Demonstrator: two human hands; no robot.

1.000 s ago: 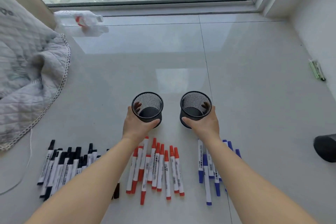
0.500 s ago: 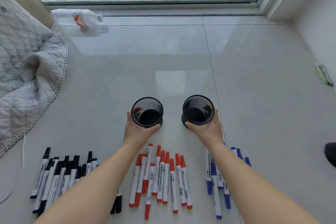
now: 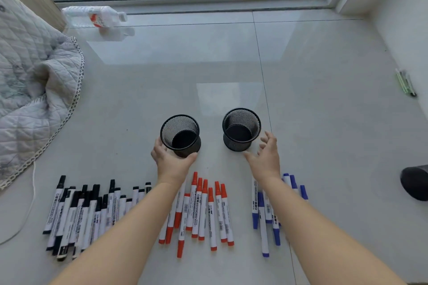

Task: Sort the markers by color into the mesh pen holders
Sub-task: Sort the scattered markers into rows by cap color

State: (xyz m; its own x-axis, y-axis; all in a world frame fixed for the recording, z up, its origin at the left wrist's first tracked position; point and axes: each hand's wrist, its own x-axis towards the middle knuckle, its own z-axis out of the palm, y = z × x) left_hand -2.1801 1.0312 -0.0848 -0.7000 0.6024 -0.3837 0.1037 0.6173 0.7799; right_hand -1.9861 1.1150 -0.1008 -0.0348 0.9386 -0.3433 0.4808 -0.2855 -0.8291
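Two empty black mesh pen holders stand upright on the tiled floor. My left hand (image 3: 171, 159) grips the left holder (image 3: 180, 134) around its near side. Beside the right holder (image 3: 241, 128), my right hand (image 3: 266, 157) hovers with fingers spread, apart from it. Three groups of markers lie in front of me: black-capped markers (image 3: 78, 210) at left, red markers (image 3: 203, 208) in the middle, blue markers (image 3: 266, 210) at right, partly hidden by my forearms.
A quilted grey blanket (image 3: 30, 90) lies at left, with a white cord along the floor. A plastic bottle (image 3: 97, 16) lies near the window. Green pens (image 3: 405, 82) rest by the right wall. A dark object (image 3: 415, 181) sits at the right edge.
My right hand has let go of the right holder and spread its fingers. Both holders now stand on the floor. The view has tilted down slightly.
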